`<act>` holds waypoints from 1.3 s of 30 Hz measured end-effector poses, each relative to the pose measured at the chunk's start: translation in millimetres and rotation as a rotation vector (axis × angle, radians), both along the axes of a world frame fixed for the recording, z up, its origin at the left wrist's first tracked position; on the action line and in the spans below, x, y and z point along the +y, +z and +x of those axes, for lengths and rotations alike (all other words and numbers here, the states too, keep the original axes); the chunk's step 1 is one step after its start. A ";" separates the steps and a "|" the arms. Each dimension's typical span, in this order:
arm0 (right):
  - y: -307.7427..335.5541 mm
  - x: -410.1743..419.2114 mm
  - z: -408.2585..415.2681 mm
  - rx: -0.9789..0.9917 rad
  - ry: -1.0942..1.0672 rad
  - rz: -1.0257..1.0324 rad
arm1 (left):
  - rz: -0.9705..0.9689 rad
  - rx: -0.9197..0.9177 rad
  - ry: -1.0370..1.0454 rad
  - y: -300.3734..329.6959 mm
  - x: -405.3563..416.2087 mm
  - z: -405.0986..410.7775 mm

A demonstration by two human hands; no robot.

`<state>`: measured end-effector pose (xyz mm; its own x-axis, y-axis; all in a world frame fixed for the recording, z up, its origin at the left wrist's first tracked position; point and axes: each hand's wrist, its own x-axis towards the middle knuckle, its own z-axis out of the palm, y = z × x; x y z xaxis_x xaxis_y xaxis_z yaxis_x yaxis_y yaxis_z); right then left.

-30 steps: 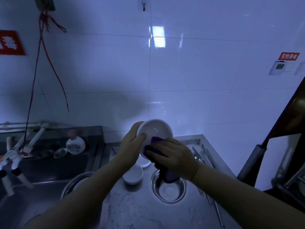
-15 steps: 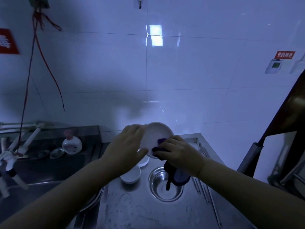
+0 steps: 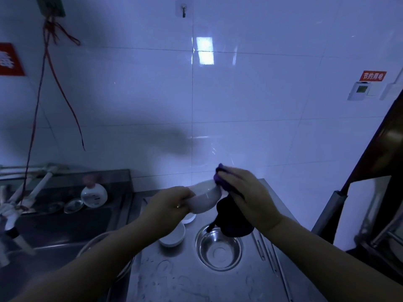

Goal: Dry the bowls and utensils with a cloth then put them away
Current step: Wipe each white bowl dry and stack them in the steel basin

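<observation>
Bowl in hand: white bowl [image 3: 205,198], held above the steel counter [image 3: 174,277], tilted, rim toward the wall; its rim touches the cloth
Left hand [image 3: 168,207]: fingers curled round the bowl's near side, clamping it
Right hand [image 3: 248,197]: closed on the purple cloth [image 3: 231,219], bunched at the fingertips against the bowl's rim; the rest hangs dark below the palm
Waiting items: two white bowls [image 3: 173,235] on the counter beneath the left wrist; a steel bowl [image 3: 219,249] beside them; chopsticks [image 3: 261,247] just right of it
Progress (judged): drying of one bowl under way; other bowls and utensils apparently untouched; nothing seen put away
</observation>
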<state>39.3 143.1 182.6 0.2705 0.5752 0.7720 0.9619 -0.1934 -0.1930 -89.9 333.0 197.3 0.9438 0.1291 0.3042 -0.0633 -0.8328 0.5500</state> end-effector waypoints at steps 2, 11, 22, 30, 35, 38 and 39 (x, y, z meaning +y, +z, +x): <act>4.3 4.4 -3.1 0.259 -0.066 0.133 | -0.408 0.038 0.043 -1.5 -2.8 1.4; -4.5 35.7 -36.6 0.170 -0.084 0.172 | -1.360 -0.018 -0.111 -0.8 -34.0 21.2; 32.7 36.3 -18.4 0.669 -0.057 0.376 | -1.367 -0.106 -0.199 -5.7 -25.4 26.1; 12.5 24.5 -25.3 0.468 -0.256 0.383 | -1.575 -0.198 -0.246 -3.3 -17.6 29.8; 9.8 33.7 -43.4 0.160 -0.243 0.251 | -1.595 -0.209 -0.246 -6.9 -15.7 31.3; 1.3 28.1 -45.1 0.031 -0.213 0.164 | -1.592 -0.228 -0.249 -2.6 -10.2 29.9; -1.2 23.3 -44.0 -0.017 -0.212 0.141 | -1.583 -0.237 -0.244 -0.4 -7.7 28.3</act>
<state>-4.8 166.4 181.5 0.3595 0.3932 0.8463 0.9063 -0.3633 -0.2162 -61.6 325.4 196.8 0.9414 0.3006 0.1530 -0.3063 0.5717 0.7611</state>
